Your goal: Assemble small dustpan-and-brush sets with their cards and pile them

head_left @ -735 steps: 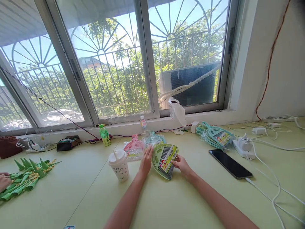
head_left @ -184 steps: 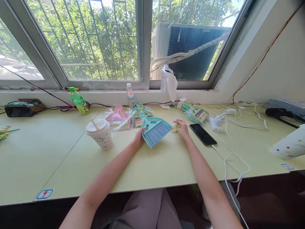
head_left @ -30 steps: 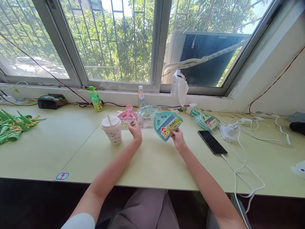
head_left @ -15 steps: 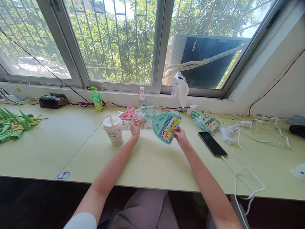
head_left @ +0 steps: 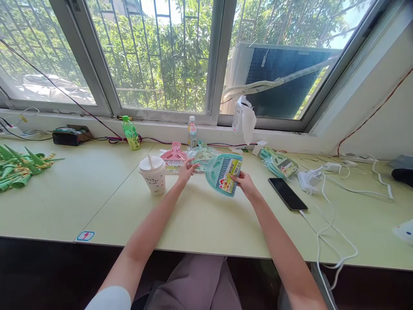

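My right hand [head_left: 247, 185] grips the lower right edge of a mint-green dustpan and brush set [head_left: 214, 175], thumb on its yellow label. The set is held tilted above the table, handle pointing left. Beside the handle end, my left hand [head_left: 186, 171] has its fingers closed on the edge of a clear plastic bag [head_left: 202, 160], which lies about the handle. How far the bag reaches over the set is hard to make out. Behind my left hand lies a pink dustpan and brush set [head_left: 175, 155]; more green handles [head_left: 201, 144] show behind the bag.
A lidded paper cup with a straw [head_left: 153, 175] stands close to my left forearm. To the right lie packed green sets [head_left: 279, 162], a black phone [head_left: 288, 194] and a white power strip [head_left: 309, 182] with cables. Two bottles [head_left: 131, 134] [head_left: 192, 131] stand by the window.
The green set has shifted slightly left and down, and its handle now sits among the clear plastic. My left hand has moved a little right, toward the handle.
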Tool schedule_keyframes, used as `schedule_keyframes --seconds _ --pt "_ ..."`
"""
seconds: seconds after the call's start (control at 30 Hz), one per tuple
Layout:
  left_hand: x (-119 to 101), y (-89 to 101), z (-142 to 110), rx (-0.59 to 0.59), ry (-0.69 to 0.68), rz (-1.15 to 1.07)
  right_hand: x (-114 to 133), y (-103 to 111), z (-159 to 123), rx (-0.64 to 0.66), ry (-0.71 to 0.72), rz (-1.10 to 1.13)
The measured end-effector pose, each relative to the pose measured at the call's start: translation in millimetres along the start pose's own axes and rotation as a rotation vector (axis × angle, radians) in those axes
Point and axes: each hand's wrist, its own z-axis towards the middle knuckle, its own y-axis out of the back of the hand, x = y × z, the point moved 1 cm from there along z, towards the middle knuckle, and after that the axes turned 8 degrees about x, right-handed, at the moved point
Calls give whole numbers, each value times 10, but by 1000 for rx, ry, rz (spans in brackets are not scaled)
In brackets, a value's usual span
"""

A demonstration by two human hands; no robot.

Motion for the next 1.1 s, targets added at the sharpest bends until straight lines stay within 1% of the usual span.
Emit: schedule_keyframes --seconds 0.07,0.13,0.17,0.2,0.27,0.37,0.4,0.43,0.47,0.5,0.6,0.67,0.7,0.73,0.83,1.0,1.1 --pt "7 -25 -5 92 34 23 -27 -26 -4 48 -16 -2" --pt "7 -62 -14 173 50 59 -57 -49 -4 52 -14 -7" --pt "3 -79 -19 182 51 67 -74 -61 -2 44 -11 -4" --pt "-6 -92 -23 167 53 60 -90 -72 0 31 -5 5" --pt "-37 -95 -27 57 58 -3 -120 -94 7 -7 10 47" --pt "-107 -49 -26 -184 65 -169 -144 -109 18 -82 48 163" --pt "-128 -37 -26 -238 68 -225 -146 -107 22 -109 66 206" --pt "-146 -38 -27 -255 79 -285 -148 -101 26 -134 85 246" --pt "-157 -58 -32 -225 100 -348 -150 -94 31 -154 102 278" --pt "-161 -101 -44 -150 130 -408 -155 -88 36 -167 116 302" --pt "-139 -341 -135 188 220 -528 -192 -93 47 -176 133 338" --pt "-107 -523 -230 314 215 -534 -234 -128 47 -163 124 340" --pt "-88 -602 -278 345 205 -543 -255 -153 45 -156 119 336" --pt "-67 -666 -322 346 205 -552 -274 -180 40 -152 116 329" --pt "-1 -776 -415 318 232 -573 -304 -258 17 -163 132 303" --pt "66 -828 -464 387 299 -579 -308 -332 -25 -233 178 266" --pt "68 -839 -475 400 317 -571 -316 -365 -43 -250 191 253"
